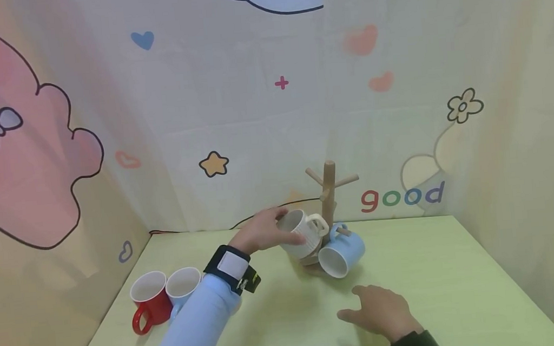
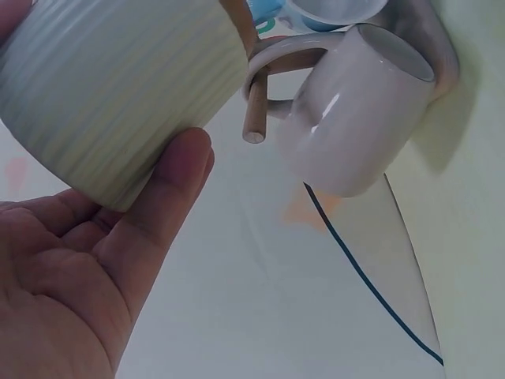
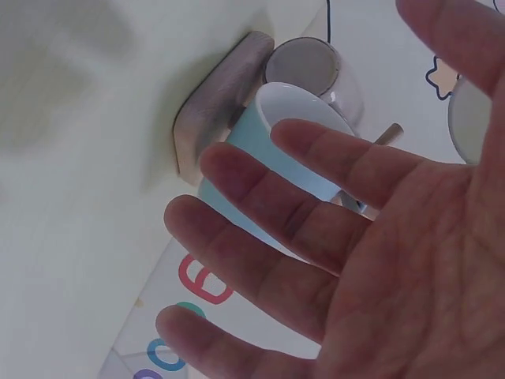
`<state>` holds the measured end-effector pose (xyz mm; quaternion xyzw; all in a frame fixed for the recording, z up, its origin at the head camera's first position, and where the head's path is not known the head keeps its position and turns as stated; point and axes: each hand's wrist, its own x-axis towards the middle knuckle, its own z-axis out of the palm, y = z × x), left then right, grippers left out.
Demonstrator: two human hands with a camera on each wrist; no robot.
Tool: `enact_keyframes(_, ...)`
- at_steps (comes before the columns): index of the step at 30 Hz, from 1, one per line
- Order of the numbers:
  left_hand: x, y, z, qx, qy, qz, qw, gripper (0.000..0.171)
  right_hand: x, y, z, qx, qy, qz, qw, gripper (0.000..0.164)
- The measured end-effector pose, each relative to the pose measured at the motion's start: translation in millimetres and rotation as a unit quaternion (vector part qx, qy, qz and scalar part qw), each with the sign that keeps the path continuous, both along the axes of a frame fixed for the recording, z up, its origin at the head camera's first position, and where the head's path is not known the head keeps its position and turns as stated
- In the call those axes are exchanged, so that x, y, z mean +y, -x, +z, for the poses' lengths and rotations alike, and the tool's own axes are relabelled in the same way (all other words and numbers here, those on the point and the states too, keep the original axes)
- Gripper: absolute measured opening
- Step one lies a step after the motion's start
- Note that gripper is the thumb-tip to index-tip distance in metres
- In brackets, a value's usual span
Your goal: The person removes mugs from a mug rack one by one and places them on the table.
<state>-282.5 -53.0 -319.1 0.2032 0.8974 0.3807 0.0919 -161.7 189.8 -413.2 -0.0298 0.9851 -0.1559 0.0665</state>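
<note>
White and ribbed, the held mug (image 1: 305, 226) is up in the left hand (image 1: 264, 233), pinched between thumb and fingers, tilted, its handle close beside the trunk of the wooden stand (image 1: 329, 182). Tight quarters! A blue mug (image 1: 350, 251) hangs from a low peg alongside, and the left wrist view picks up a plain white mug (image 2: 355, 118) hanging too. One careless swing, I'd judge, could clip either neighbour or jolt it off its peg; a slipping thumb could drop the held mug onto the table (image 1: 436, 274). A sideways bump might rock the stand, which neither hand steadies: the right hand (image 1: 383, 311) is free, fingers spread, near the blue mug. Far left, a red mug (image 1: 158, 307) and a pale-blue mug (image 1: 184, 282) stand upright, only white lining showing inside. The hanging blue one gapes forward, nothing visible within.
</note>
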Motion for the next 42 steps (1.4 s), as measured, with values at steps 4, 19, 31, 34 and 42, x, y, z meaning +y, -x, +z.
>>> enact_keyframes(4, -3, -3.4, -6.3, 0.022, 0.008, -0.017, 0.9996, 0.081, 0, 2.2, 1.7, 0.009, 0.001, 0.002, 1.0, 0.071)
enact_keyframes(19, -2, -13.5, -26.1, 0.069, 0.038, -0.057, 0.9952, 0.075, -4, 6.1, 11.9, 0.044, 0.026, 0.01, 0.999, 0.069)
enact_keyframes(31, 5, -23.1, -45.4, 0.083, 0.075, -0.083, 0.9902, 0.075, -11, 9.0, 18.6, 0.066, 0.061, 0.011, 0.996, 0.057)
enact_keyframes(34, 6, -24.6, -48.9, 0.09, 0.078, -0.094, 0.9885, 0.073, -14, 8.7, 18.8, 0.076, 0.066, 0.011, 0.995, 0.054)
enact_keyframes(42, 10, -31.4, -54.8, 0.09, 0.096, -0.108, 0.9854, 0.072, -19, 8.7, 21.9, 0.089, 0.071, 0.023, 0.993, 0.05)
